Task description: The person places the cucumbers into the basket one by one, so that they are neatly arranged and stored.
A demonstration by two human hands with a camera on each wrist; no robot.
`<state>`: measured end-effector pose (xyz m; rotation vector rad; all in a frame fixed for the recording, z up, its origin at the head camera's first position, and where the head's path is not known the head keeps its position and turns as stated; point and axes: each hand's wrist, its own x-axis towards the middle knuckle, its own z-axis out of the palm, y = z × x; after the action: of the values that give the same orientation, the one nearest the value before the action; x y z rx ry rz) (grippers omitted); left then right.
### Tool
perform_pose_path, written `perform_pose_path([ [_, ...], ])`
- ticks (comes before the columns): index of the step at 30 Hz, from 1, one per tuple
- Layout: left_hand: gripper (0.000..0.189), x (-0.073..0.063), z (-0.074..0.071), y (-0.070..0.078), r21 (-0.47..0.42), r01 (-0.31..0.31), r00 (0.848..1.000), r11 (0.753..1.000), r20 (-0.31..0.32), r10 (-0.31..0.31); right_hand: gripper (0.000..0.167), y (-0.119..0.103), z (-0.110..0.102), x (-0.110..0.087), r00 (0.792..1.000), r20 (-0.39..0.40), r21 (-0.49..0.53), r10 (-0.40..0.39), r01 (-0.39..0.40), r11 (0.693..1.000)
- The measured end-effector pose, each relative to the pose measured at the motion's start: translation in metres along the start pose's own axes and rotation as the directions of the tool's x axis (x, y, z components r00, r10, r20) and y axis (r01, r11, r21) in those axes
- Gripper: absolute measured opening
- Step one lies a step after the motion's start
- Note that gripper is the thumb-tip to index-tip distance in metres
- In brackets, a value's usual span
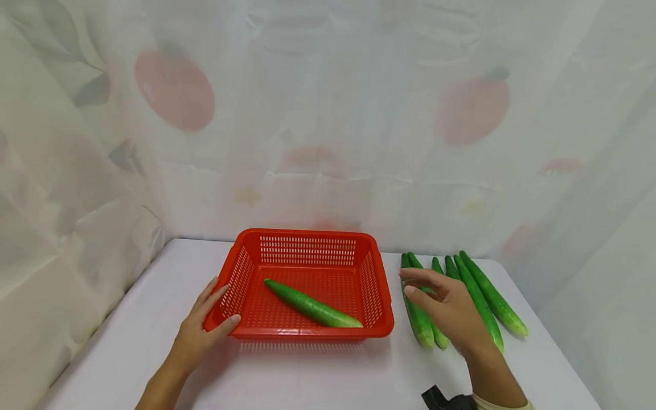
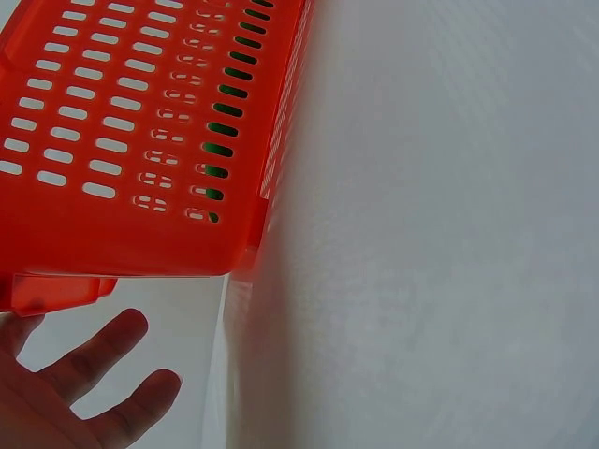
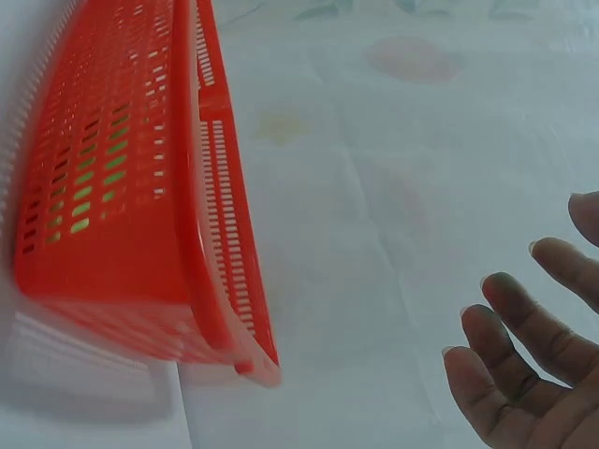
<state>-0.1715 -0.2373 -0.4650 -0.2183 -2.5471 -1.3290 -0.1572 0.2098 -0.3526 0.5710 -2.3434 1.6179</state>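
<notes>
A red plastic basket (image 1: 307, 333) with slotted walls stands on the table, and one green cucumber (image 1: 312, 306) lies slantwise inside it. At the basket's front left corner is my left hand (image 1: 197, 330), its fingers spread along the left rim and its thumb at the corner. In the left wrist view, the fingers (image 2: 103, 351) stretch out straight beneath the basket's rim. My right hand (image 1: 446, 307) hovers over the loose cucumbers right of the basket, fingers loosely bent and nothing in them. It partly hides several of those cucumbers.
Several cucumbers (image 1: 494, 293) lie side by side at the right of the white table (image 1: 302, 381). A pale sheet (image 1: 318, 114) with faint fruit prints hangs behind the table and along its sides. A black strap (image 1: 446, 398) shows by the right wrist.
</notes>
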Motion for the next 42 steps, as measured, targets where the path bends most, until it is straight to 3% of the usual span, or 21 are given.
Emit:
perform_pose_path([
  [15, 0.064, 0.0, -0.001, -0.001, 0.043, -0.008, 1.0, 0.999, -0.006, 0.008, 0.027, -0.003, -0.032, -0.021, 0.986, -0.165, 0.047, -0.025, 0.033, 0.998],
  [25, 0.065, 0.0, -0.001, 0.0, 0.043, -0.008, 1.0, 0.999, -0.007, 0.008, 0.03, 0.007, -0.056, -0.029, 0.95, -0.311, 0.031, 0.011, -0.001, 1.0],
  [32, 0.064, -0.001, -0.001, 0.001, 0.039, -0.008, 1.0, 0.999, -0.007, 0.008, 0.029, 0.019, -0.073, -0.033, 0.942, -0.334, 0.102, -0.027, 0.065, 0.993],
  [38, 0.064, 0.0, -0.001, 0.002, 0.049, 0.0, 1.0, 0.999, -0.005, 0.0, 0.032, 0.028, -0.082, -0.039, 0.926, -0.376, 0.123, 0.026, 0.023, 0.992],
  [42, 0.064, 0.0, -0.001, 0.002, 0.053, 0.002, 1.0, 0.999, -0.005, -0.002, 0.032, 0.036, -0.088, -0.041, 0.911, -0.411, 0.077, 0.04, -0.01, 0.997],
])
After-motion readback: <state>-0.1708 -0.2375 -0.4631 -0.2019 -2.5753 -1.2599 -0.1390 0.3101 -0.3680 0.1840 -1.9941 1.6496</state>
